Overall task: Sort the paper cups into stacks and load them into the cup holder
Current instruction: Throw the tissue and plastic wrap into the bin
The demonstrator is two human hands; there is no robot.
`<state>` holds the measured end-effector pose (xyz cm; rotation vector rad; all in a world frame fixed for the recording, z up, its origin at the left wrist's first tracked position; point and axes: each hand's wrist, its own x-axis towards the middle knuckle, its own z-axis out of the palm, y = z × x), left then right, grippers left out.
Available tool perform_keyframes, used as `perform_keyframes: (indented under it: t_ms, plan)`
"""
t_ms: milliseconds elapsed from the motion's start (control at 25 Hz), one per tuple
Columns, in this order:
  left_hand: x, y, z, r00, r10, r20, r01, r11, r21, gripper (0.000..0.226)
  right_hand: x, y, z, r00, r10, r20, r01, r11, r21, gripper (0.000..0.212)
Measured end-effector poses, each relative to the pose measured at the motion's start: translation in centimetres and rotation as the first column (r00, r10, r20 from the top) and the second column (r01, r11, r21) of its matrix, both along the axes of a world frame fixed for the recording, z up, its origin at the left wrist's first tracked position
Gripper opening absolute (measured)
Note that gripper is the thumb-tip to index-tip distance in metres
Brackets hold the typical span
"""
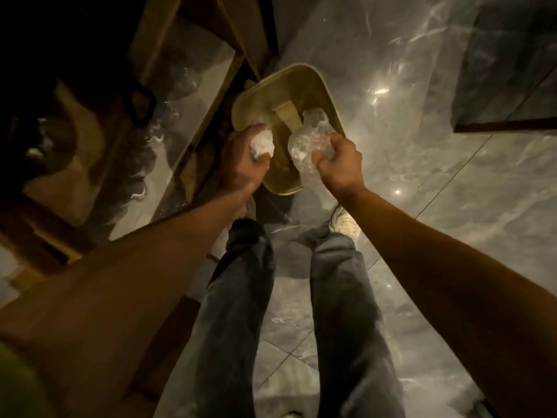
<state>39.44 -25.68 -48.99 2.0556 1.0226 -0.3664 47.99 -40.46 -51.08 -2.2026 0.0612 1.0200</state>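
A tan rectangular bin (286, 86) stands on the floor in front of my feet. My left hand (244, 161) is closed around a crumpled white wad of plastic wrap (263, 144) over the bin's left side. My right hand (339, 162) grips crinkled clear plastic wrapping (307, 146) that reaches down into the bin's right side. No paper cups or cup holder show clearly in this dim view.
A dark wooden counter with glass panels (168, 116) runs along the left, with dim clear objects behind the glass. Glossy grey marble floor (437, 206) spreads to the right. A dark cabinet (512, 70) stands at the upper right. My legs and shoes are below the bin.
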Motion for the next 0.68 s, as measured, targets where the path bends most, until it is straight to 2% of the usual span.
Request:
perform_keyframes:
  t_ms: [80,200,360,480,680]
  plan:
    - [0.8,0.6,-3.1,0.999,-0.033,0.032,0.032,0.999,0.006,0.052,-0.1,0.3,-3.0,0.999,-0.050,-0.013,0.050,0.999,0.000,0.031]
    - [1.9,1.3,-6.7,0.999,0.016,-0.040,-0.018,0.999,-0.040,0.054,0.0,1.5,-6.4,0.985,-0.161,-0.064,0.160,0.987,-0.028,0.036]
    - [2.1,1.8,-10.3,0.995,0.031,-0.094,-0.034,0.999,-0.039,0.054,0.5,3.4,-9.6,0.977,-0.201,-0.072,0.194,0.977,-0.093,0.038]
    - [2.3,2.0,-11.2,0.997,0.038,-0.073,-0.042,0.998,-0.046,0.058,0.4,4.2,-10.8,0.965,-0.234,-0.117,0.223,0.970,-0.094,0.044]
    - [2.5,1.5,-9.5,0.996,-0.067,-0.057,0.064,0.997,-0.050,0.065,0.2,3.9,-9.9,0.984,-0.156,-0.088,0.147,0.983,-0.105,0.054]
